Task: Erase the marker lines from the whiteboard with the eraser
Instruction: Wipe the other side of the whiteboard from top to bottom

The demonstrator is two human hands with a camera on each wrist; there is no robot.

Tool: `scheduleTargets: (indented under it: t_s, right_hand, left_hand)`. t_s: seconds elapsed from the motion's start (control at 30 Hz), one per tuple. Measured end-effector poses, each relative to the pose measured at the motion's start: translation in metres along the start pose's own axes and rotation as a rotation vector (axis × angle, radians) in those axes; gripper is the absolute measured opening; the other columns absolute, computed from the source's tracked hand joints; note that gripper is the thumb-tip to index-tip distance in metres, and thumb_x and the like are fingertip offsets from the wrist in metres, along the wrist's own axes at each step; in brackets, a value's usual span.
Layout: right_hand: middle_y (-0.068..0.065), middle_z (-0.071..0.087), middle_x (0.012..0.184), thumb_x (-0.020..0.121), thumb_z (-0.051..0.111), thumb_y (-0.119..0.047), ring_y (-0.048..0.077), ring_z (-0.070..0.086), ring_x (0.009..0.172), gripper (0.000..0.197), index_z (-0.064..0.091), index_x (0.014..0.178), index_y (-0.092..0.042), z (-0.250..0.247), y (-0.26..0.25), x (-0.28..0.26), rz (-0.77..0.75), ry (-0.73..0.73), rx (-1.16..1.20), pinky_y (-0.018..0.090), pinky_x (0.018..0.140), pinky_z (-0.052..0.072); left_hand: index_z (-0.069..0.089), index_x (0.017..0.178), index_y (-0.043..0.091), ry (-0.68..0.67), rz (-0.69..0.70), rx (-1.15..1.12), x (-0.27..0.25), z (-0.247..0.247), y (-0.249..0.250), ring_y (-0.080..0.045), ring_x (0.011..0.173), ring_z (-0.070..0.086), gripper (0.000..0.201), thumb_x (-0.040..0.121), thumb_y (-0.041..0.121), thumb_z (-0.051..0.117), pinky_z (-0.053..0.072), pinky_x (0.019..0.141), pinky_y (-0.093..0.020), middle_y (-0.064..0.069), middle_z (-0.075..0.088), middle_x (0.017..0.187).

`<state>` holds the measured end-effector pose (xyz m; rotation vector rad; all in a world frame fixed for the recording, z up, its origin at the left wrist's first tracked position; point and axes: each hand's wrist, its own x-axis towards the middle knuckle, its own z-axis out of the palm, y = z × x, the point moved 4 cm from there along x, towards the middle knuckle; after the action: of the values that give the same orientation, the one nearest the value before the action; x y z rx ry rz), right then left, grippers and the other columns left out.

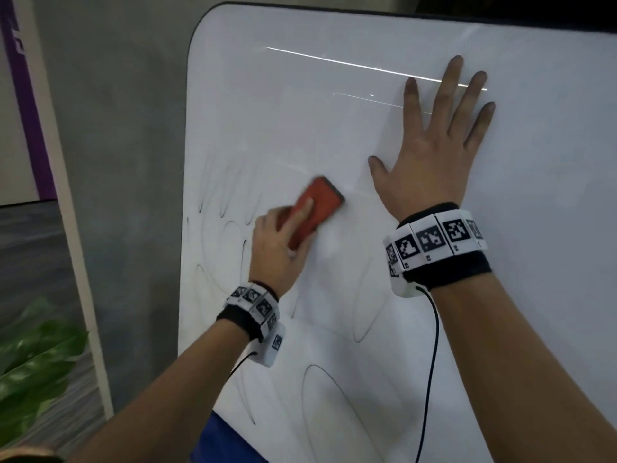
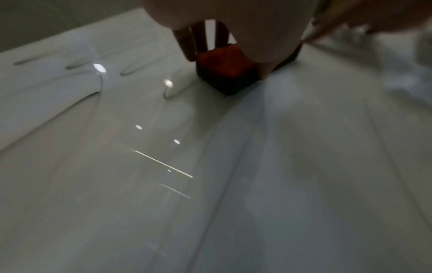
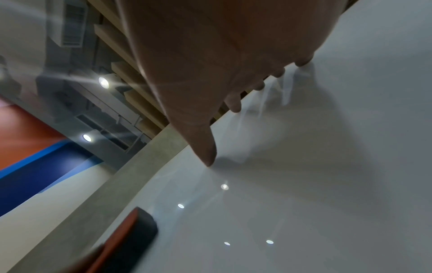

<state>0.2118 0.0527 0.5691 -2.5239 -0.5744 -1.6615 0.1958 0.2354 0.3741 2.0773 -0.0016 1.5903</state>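
A large whiteboard (image 1: 300, 105) fills the head view. Thin looping marker lines (image 1: 230, 208) cover its left and lower parts, while the upper part is white. My left hand (image 1: 283, 238) grips an orange eraser (image 1: 317, 205) with a dark felt base and presses it flat on the board at centre left. In the left wrist view the eraser (image 2: 222, 68) sits under my fingers, with marker lines (image 2: 77, 66) to its left. My right hand (image 1: 434, 152) lies flat on the board with fingers spread, to the right of the eraser. In the right wrist view the eraser (image 3: 131, 234) shows at the bottom left.
A grey wall (image 1: 117, 162) stands left of the board. A white and purple panel (image 1: 30, 111) and green leaves (image 1: 36, 355) are at the far left. Cables hang from both wrist bands. Ceiling lights reflect on the glossy board.
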Motion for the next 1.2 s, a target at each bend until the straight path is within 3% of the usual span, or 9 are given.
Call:
scheduleTargets:
  t_s: [0.13,0.4,0.6,0.67,0.73,0.93,1.0,1.13,1.2]
  right_hand:
    - [0.022,-0.003,0.169,0.087,0.067,-0.056,0.047,-0.002,0.155,0.098,0.017,0.163,-0.021,0.002,0.001,-0.003,-0.002,-0.014,-0.020,0.062,0.125,0.004]
    - [0.023,-0.001,0.169,0.081,0.074,-0.053,0.048,-0.001,0.155,0.105,0.018,0.162,-0.019,0.005,-0.010,-0.005,0.057,-0.005,0.003,0.062,0.125,0.003]
    - [0.025,-0.004,0.168,0.082,0.071,-0.059,0.049,-0.001,0.154,0.108,0.012,0.163,-0.020,0.013,-0.026,-0.007,0.119,-0.021,-0.038,0.064,0.124,0.005]
    - [0.025,-0.004,0.168,0.084,0.068,-0.061,0.049,-0.002,0.154,0.106,0.011,0.163,-0.021,0.016,-0.026,-0.009,0.110,-0.019,-0.045,0.064,0.124,0.005]
    - [0.025,-0.004,0.168,0.085,0.066,-0.062,0.049,-0.001,0.154,0.104,0.012,0.163,-0.021,0.018,-0.026,-0.009,0.110,-0.014,-0.050,0.065,0.124,0.005]
    - [0.027,-0.002,0.167,0.084,0.066,-0.064,0.051,0.000,0.153,0.106,0.012,0.163,-0.020,0.022,-0.033,-0.008,0.134,0.000,-0.065,0.066,0.123,0.005]
    - [0.028,-0.002,0.167,0.084,0.066,-0.065,0.051,0.001,0.153,0.106,0.012,0.163,-0.020,0.022,-0.033,-0.008,0.135,0.000,-0.068,0.066,0.123,0.006]
    - [0.027,0.000,0.167,0.085,0.065,-0.065,0.051,0.002,0.154,0.105,0.012,0.163,-0.021,0.022,-0.031,-0.009,0.130,-0.005,-0.075,0.066,0.123,0.007]
    - [0.027,0.000,0.167,0.085,0.065,-0.065,0.051,0.002,0.154,0.104,0.012,0.163,-0.021,0.022,-0.032,-0.010,0.126,-0.005,-0.073,0.066,0.123,0.007]
  left_hand:
    - [0.041,0.153,0.040,0.177,-0.457,-0.107,0.028,0.002,-0.019,-0.026,0.104,0.049,0.060,0.098,0.037,0.065,0.049,0.099,-0.044,-0.004,0.049,0.116]
    - [0.049,0.150,0.025,0.047,0.070,0.092,0.029,-0.009,-0.020,-0.031,0.107,0.053,0.057,0.097,0.031,0.068,0.049,0.095,-0.045,-0.015,0.055,0.128]
    - [0.038,0.156,0.016,0.211,-0.802,0.017,0.087,-0.046,-0.142,-0.039,0.124,0.053,0.064,0.099,0.034,0.058,0.043,0.102,-0.040,-0.020,0.048,0.137]
    - [0.036,0.157,0.014,0.195,-0.907,0.054,0.091,-0.049,-0.151,-0.041,0.128,0.050,0.063,0.100,0.035,0.055,0.040,0.105,-0.042,-0.021,0.047,0.140]
    - [0.035,0.157,0.014,0.185,-0.851,0.078,0.090,-0.043,-0.132,-0.041,0.126,0.050,0.063,0.101,0.036,0.054,0.041,0.104,-0.044,-0.020,0.047,0.140]
    - [0.037,0.157,0.022,0.118,-0.184,0.102,0.065,-0.017,-0.053,-0.028,0.113,0.050,0.061,0.101,0.039,0.058,0.044,0.094,-0.035,-0.012,0.050,0.137]
    - [0.036,0.157,0.022,0.118,-0.235,0.120,0.071,-0.020,-0.074,-0.031,0.114,0.051,0.062,0.101,0.040,0.056,0.046,0.097,-0.039,-0.013,0.050,0.138]
    - [0.033,0.159,0.019,0.179,-0.769,0.102,0.083,-0.035,-0.123,-0.040,0.121,0.051,0.063,0.101,0.037,0.051,0.047,0.100,-0.047,-0.016,0.048,0.138]
    - [0.032,0.159,0.019,0.150,-0.748,0.127,0.086,-0.034,-0.108,-0.038,0.121,0.050,0.063,0.102,0.038,0.051,0.047,0.099,-0.046,-0.016,0.048,0.138]
